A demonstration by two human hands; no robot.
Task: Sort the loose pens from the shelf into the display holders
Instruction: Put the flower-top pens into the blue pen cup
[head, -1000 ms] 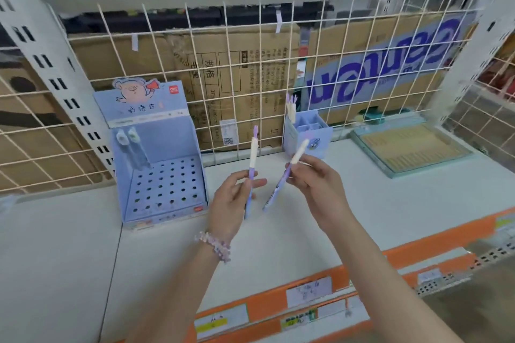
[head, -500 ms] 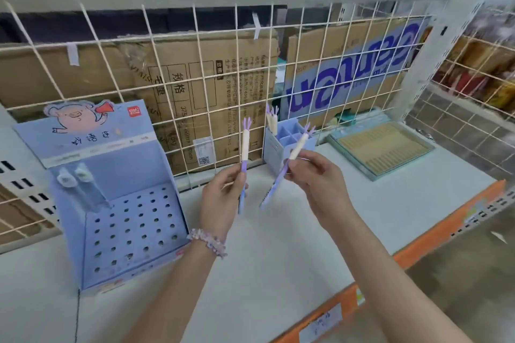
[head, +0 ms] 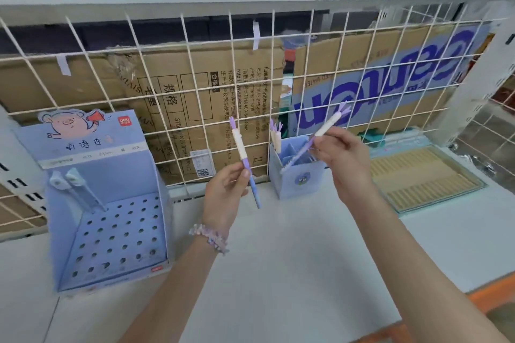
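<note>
Your right hand (head: 344,160) pinches a purple-and-cream pen (head: 317,137) about mid-barrel. Its long axis runs diagonally: tip down-left, decorated top up-right. The tip sits right over the open top of the small divided holder (head: 296,175), touching or nearly inside a compartment; which one, you cannot tell from here. That tip-to-compartment alignment is what the next move turns on. Judgement: the pen needs tilting toward upright before it is lowered, or the tip may catch a divider.

Your left hand (head: 227,195) grips a second matching pen (head: 243,160), nearly upright, top up, tip pointing down over bare shelf between the two holders. This hand is the farther of the two from the small holder and near the perforated display stand (head: 111,234) to its left.

The small holder already carries two or three matching pens (head: 276,133) in its back-left corner. The stand carries two white-capped pens (head: 75,189) in its rear row; most holes are vacant.

Surface: a white shelf board (head: 278,273), flat and smooth, with an orange front edge. A wire grid (head: 195,86) backs it, with cardboard cartons behind. A teal-framed tray (head: 423,178) lies to the right, well apart from your hands.
</note>
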